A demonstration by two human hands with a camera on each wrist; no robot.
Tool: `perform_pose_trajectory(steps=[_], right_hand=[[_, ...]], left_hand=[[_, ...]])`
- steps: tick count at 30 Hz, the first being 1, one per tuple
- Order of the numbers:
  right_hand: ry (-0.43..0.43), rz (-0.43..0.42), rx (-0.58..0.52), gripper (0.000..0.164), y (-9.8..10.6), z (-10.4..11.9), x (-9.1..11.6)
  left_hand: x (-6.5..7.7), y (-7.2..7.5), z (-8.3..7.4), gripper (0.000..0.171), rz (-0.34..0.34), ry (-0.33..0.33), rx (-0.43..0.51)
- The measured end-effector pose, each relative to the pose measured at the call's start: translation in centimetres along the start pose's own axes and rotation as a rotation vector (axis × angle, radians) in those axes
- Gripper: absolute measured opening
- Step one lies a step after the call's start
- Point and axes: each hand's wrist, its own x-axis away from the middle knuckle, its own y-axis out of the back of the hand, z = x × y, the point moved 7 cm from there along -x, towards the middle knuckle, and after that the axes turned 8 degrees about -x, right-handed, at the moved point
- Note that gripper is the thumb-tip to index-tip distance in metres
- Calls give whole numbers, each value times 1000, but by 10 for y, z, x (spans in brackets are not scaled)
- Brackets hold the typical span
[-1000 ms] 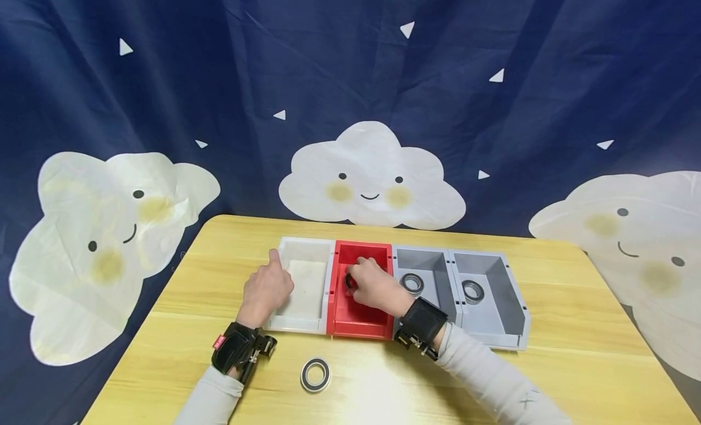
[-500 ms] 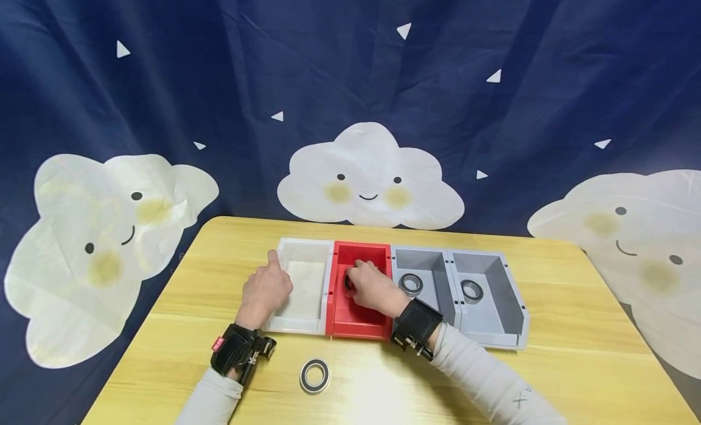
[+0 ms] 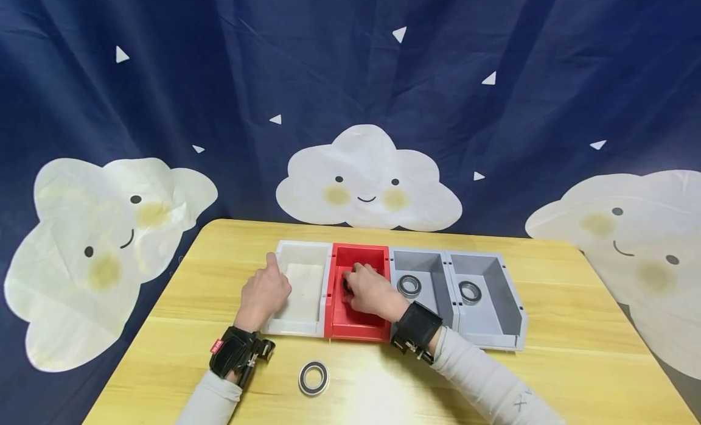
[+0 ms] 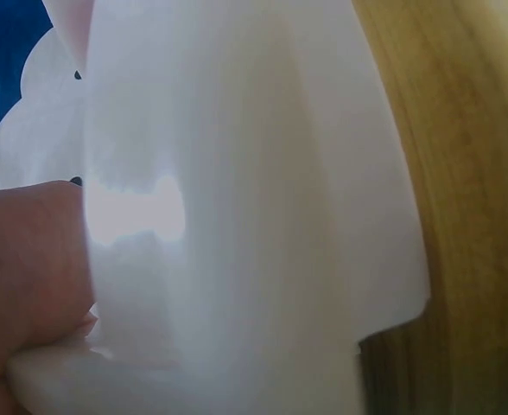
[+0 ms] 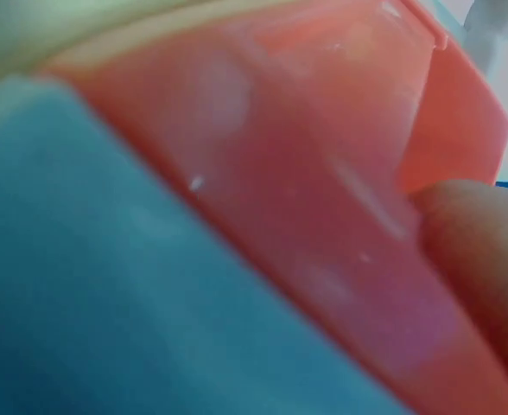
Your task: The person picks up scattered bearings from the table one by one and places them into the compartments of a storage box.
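My left hand [image 3: 265,295] grips the left wall of the white bin [image 3: 294,329], one finger pointing forward near the rim. In the left wrist view the pale bin wall [image 4: 237,216] fills most of the picture, with part of the hand at its left. My right hand [image 3: 372,293] reaches into the red bin [image 3: 358,331] and pinches a dark ring bearing [image 3: 347,285], mostly covered by the fingers. In the right wrist view one finger [image 5: 483,259] shows against the red wall; the bearing is hidden there.
Two grey bins adjoin the red one on the right, each with a bearing inside: one bearing [image 3: 409,286] in the nearer bin, another bearing [image 3: 470,292] in the far-right bin. A loose bearing [image 3: 314,378] lies on the wooden table [image 3: 164,358] in front. A blue curtain [image 3: 350,66] hangs behind.
My right fingers shift slightly within the red bin while staying at the bearing. The left hand keeps its place; the head view itself drifts a little.
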Motion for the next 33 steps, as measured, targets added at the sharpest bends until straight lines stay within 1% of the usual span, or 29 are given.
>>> perform_pose_trajectory(steps=[5, 8, 11, 14, 17, 19, 22, 24, 26, 28, 31, 33], right_hand=[[20, -4, 43, 29, 3, 7, 5], [25, -9, 56, 31, 9, 11, 10], [45, -31, 45, 24, 20, 19, 19], [78, -40, 5, 14, 32, 32, 32], [131, -27, -12, 12, 40, 53, 45], [183, -22, -1, 11, 42, 70, 52], [276, -23, 32, 12, 38, 95, 64], [345, -23, 48, 14, 33, 110, 71], [393, -12, 68, 18, 24, 121, 77], [420, 10, 76, 22, 15, 129, 80], [427, 52, 79, 25, 2, 134, 81], [428, 64, 98, 27, -6, 135, 82]], left_hand=[[0, 1, 0, 34, 0, -3, 1], [0, 1, 0, 35, 3, -2, 0], [0, 1, 1, 35, 8, -2, 0], [0, 1, 1, 34, 12, -3, -1], [1, 1, 1, 34, 16, -4, -5], [1, 2, 1, 34, 16, -6, -6], [1, 2, 0, 32, 11, -15, -6], [1, 1, 0, 30, 7, -21, -4], [1, 1, 0, 29, 3, -24, -3], [1, 1, 0, 30, 3, -22, 0], [1, 0, -1, 31, 8, -21, 2], [1, 0, -1, 31, 16, -19, 5]])
